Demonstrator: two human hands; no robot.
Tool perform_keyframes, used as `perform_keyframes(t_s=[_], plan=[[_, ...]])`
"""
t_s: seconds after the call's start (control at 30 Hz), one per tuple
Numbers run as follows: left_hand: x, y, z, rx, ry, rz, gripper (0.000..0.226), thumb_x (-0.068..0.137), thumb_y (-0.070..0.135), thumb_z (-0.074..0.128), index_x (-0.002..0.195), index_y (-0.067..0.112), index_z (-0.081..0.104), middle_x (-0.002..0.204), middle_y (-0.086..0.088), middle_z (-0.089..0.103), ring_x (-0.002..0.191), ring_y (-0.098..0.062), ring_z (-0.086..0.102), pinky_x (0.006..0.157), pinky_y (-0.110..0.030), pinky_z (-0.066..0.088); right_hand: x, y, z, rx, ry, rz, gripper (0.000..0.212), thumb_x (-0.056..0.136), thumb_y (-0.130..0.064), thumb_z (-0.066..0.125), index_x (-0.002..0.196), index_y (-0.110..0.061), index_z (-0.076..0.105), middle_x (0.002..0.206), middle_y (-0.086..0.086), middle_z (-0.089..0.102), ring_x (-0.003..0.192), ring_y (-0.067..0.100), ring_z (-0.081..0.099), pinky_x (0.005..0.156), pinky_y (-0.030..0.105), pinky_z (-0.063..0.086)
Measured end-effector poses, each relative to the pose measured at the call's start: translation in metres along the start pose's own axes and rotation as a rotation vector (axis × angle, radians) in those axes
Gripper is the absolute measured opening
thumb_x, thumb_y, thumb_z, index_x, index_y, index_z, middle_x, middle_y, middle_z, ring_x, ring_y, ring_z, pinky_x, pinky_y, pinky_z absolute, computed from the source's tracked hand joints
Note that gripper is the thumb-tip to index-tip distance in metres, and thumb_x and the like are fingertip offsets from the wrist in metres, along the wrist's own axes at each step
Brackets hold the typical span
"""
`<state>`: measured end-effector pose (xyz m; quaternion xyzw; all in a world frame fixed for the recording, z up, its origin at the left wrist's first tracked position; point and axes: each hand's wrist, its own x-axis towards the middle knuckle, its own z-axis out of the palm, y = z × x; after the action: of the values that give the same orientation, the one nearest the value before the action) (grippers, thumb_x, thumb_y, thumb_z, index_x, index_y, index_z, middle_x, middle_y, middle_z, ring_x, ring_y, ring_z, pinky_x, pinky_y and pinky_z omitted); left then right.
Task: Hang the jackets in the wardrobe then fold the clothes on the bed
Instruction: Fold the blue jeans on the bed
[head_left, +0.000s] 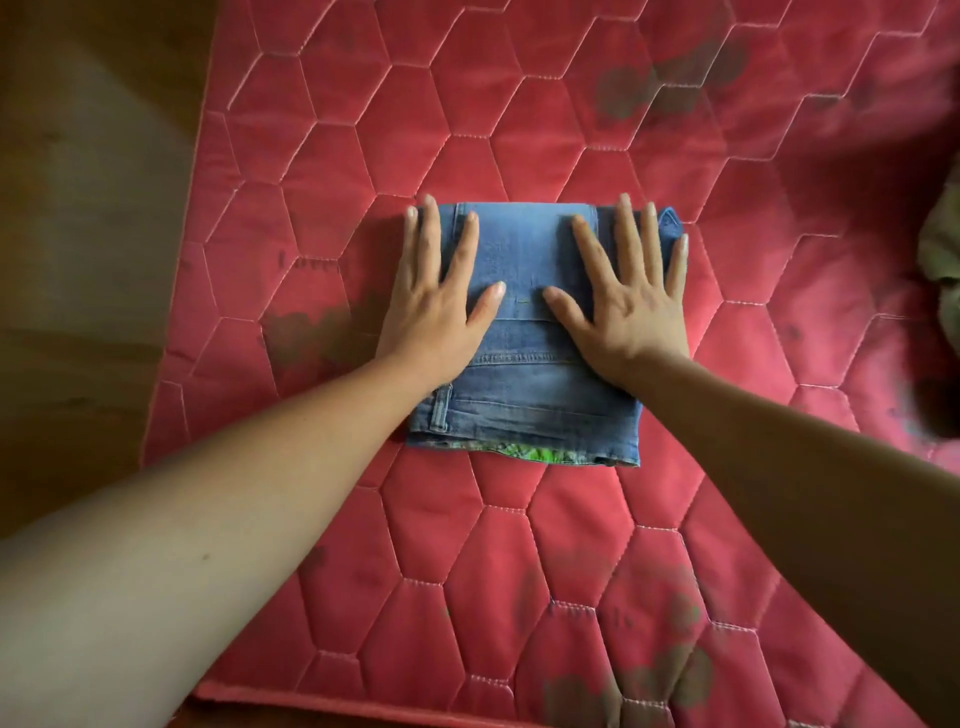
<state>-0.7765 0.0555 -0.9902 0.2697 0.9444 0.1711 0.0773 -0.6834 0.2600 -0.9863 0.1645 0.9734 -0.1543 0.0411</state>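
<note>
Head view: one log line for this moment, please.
step: pressing fold | left hand: flat on folded blue denim jeans | right hand: flat on jeans | surface: red quilted mattress

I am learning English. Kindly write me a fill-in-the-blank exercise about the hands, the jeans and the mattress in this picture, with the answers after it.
1. The left hand and right hand press flat on folded jeans of ____ colour.
2. The jeans lie on a quilted mattress of ____ colour.
3. A ____ patterned cloth peeks from under the jeans' near edge.
4. An olive garment lies to the ____ of the jeans.

Answers: blue; red; green; right
</note>
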Motion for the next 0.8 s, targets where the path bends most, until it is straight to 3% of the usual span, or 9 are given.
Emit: perform_keyframes(t_s=[0.1,0.17,0.27,0.37,0.43,0.5,0.57,0.7,0.8], plan=[[-0.022,0.009,-0.017,-0.369,0.067,-0.255,0.083,0.096,0.036,0.064,0.161,0.009,0.020,0.163,-0.022,0.016,0.152,-0.031,0.016,0.124,-0.032,0.013,-0.030,-0.012,-0.011,0.459,0.110,0.289,0.090,0.088,-0.053,0.061,0.161,-0.017,0.023,0.168,0.017,0.008,0.157,0.030,0.006,0.128,0.048,0.009],[-0.041,0.010,-0.024,-0.616,0.091,-0.472,0.085,0.092,0.035,0.071,0.159,0.015,0.023,0.155,-0.006,0.033,0.142,-0.016,0.032,0.118,-0.025,0.022,-0.057,-0.022,-0.023,0.804,0.127,0.474,0.085,0.086,-0.039,0.071,0.157,-0.020,0.031,0.160,0.006,0.027,0.149,0.020,0.027,0.124,0.038,0.024],[-0.048,0.005,-0.036,-0.949,0.034,-0.800,0.076,0.080,0.048,0.079,0.143,0.020,0.049,0.133,-0.002,0.063,0.122,-0.018,0.061,0.107,-0.036,0.047,-0.065,-0.023,-0.038,1.267,0.067,0.813,0.076,0.079,-0.028,0.083,0.143,-0.027,0.043,0.132,-0.004,0.057,0.112,0.013,0.063,0.094,0.035,0.051],[-0.043,-0.002,-0.053,-1.201,-0.106,-0.879,0.042,0.083,0.029,0.081,0.118,0.010,0.068,0.104,-0.006,0.077,0.104,-0.026,0.072,0.091,-0.038,0.057,-0.053,-0.007,-0.048,1.430,-0.119,1.016,0.066,0.060,-0.034,0.086,0.118,-0.015,0.060,0.101,0.009,0.058,0.067,0.017,0.056,0.061,0.033,0.047],[-0.043,0.002,-0.069,-1.253,-0.238,-0.880,0.029,0.087,0.020,0.077,0.113,0.010,0.072,0.101,-0.010,0.078,0.097,-0.029,0.074,0.085,-0.040,0.060,-0.052,-0.010,-0.056,1.507,-0.251,1.011,0.056,0.059,-0.024,0.085,0.111,-0.010,0.068,0.098,0.012,0.059,0.062,0.018,0.055,0.063,0.031,0.048],[-0.049,0.005,-0.090,-1.288,-0.299,-0.863,0.020,0.088,0.014,0.074,0.107,0.012,0.073,0.098,-0.012,0.078,0.091,-0.031,0.075,0.081,-0.045,0.062,-0.058,-0.023,-0.070,1.521,-0.346,0.955,0.057,0.064,-0.017,0.081,0.119,-0.003,0.071,0.108,0.010,0.071,0.083,0.025,0.069,0.082,0.036,0.057],[-0.058,0.007,-0.115,-1.304,-0.315,-0.845,0.019,0.087,0.013,0.074,0.106,0.015,0.073,0.099,-0.013,0.078,0.092,-0.032,0.075,0.082,-0.048,0.061,-0.069,-0.040,-0.090,1.556,-0.380,0.903,0.053,0.074,-0.011,0.072,0.126,-0.004,0.068,0.119,0.014,0.073,0.105,0.033,0.070,0.100,0.047,0.055],[-0.082,0.016,-0.193,-1.368,-0.341,-0.750,0.020,0.089,0.005,0.066,0.106,0.015,0.072,0.095,-0.009,0.078,0.086,-0.025,0.075,0.076,-0.037,0.060,-0.095,-0.086,-0.159,1.660,-0.404,0.773,0.055,0.084,0.009,0.049,0.134,-0.010,0.060,0.118,0.013,0.074,0.096,0.028,0.074,0.078,0.042,0.063],[-0.096,0.023,-0.273,-1.423,-0.390,-0.671,0.031,0.094,0.005,0.060,0.122,0.017,0.065,0.105,-0.009,0.077,0.092,-0.024,0.075,0.072,-0.037,0.062,-0.116,-0.125,-0.227,1.679,-0.405,0.685,0.059,0.084,0.012,0.046,0.137,-0.012,0.057,0.126,0.015,0.071,0.101,0.028,0.072,0.081,0.043,0.063]])
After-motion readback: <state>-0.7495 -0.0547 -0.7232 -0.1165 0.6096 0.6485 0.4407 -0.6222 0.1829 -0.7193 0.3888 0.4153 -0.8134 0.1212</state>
